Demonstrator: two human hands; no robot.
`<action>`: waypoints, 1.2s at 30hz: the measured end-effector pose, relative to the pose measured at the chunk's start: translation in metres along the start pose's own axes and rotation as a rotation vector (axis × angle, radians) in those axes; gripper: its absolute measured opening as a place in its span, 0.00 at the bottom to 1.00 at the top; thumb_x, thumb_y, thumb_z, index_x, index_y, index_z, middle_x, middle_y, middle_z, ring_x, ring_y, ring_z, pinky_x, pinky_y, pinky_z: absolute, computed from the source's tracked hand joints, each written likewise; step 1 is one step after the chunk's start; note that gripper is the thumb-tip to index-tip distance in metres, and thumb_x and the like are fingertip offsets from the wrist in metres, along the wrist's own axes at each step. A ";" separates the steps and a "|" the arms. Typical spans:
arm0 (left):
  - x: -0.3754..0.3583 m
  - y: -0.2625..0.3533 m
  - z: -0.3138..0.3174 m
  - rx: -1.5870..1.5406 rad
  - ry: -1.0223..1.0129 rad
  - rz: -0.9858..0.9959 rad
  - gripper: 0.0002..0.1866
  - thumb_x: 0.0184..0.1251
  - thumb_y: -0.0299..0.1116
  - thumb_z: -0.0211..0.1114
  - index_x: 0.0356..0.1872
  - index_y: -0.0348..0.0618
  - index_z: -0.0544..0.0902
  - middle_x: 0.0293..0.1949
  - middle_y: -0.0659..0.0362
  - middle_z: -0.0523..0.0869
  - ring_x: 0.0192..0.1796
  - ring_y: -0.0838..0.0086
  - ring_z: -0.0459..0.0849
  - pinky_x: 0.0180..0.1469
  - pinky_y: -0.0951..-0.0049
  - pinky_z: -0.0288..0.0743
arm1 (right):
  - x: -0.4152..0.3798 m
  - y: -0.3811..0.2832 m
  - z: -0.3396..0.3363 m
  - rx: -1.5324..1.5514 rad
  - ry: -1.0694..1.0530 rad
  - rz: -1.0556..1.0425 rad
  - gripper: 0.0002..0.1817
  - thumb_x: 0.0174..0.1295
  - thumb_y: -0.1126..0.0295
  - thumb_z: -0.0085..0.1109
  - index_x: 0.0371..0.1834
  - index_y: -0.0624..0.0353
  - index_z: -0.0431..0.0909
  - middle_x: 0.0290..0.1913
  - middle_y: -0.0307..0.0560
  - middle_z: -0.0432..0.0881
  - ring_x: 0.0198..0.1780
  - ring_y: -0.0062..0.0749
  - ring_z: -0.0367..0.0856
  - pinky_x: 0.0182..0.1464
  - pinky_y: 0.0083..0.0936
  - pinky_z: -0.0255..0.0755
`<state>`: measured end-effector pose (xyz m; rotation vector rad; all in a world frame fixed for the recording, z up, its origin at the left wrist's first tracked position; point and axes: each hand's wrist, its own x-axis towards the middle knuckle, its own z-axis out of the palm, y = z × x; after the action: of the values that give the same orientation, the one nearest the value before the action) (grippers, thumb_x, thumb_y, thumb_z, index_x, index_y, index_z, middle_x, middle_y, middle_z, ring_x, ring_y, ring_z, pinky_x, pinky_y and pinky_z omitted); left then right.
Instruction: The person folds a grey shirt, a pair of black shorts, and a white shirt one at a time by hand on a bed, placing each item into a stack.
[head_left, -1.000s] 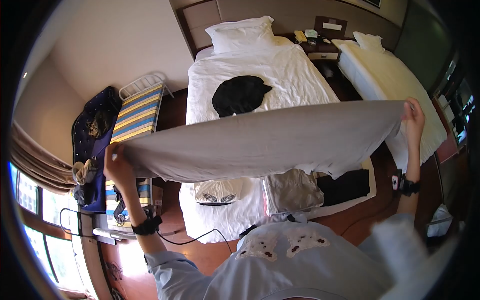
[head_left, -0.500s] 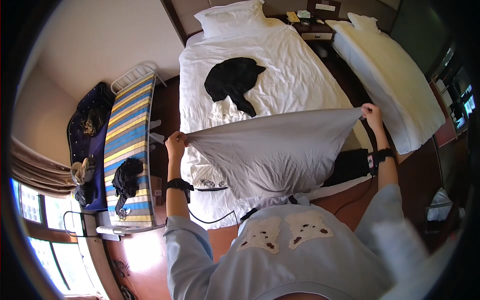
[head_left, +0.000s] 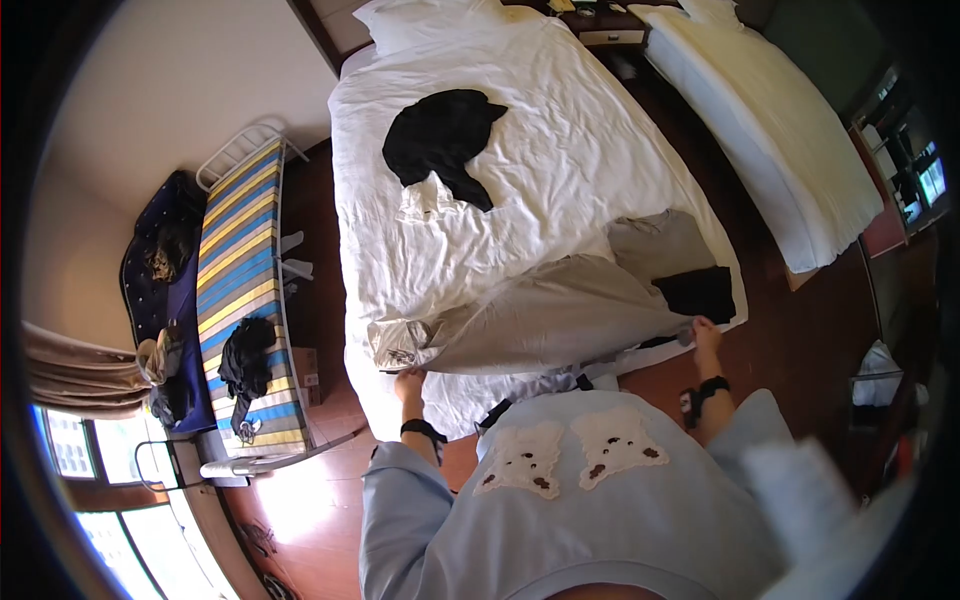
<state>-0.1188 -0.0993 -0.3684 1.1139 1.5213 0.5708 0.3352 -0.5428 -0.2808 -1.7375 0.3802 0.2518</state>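
Observation:
A grey garment lies stretched across the foot of the white bed, its near edge running between my hands. My left hand is closed on the near-left corner, beside a folded white garment with a dark print. At the other end my right hand pinches the near-right corner. Just beyond it lies a folded black garment, with a folded grey-beige garment farther up. Black clothing is spread mid-bed, next to a small crumpled white cloth.
To the left stands a narrow cot with a striped mattress, black clothes on it. Beyond it is a dark blue tufted seat. A second white bed stands at right. Reddish-brown floor shows at lower left.
Both hands have come down and closer together, lowering the raised grey garment onto the bed. The folded grey-beige garment behind it now shows. The view has tilted slightly downward.

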 end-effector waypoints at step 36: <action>-0.028 0.033 0.018 -0.188 -0.367 -0.192 0.12 0.41 0.15 0.49 0.28 0.43 0.68 0.26 0.60 0.71 0.25 0.72 0.73 0.27 0.76 0.71 | 0.046 0.084 0.036 0.700 -0.309 0.436 0.08 0.47 0.80 0.50 0.32 0.57 0.70 0.31 0.42 0.73 0.33 0.32 0.72 0.33 0.25 0.69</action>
<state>-0.0923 -0.1133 -0.3319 0.8618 1.2116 0.3461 0.3462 -0.5268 -0.3816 -0.8980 0.5394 0.6123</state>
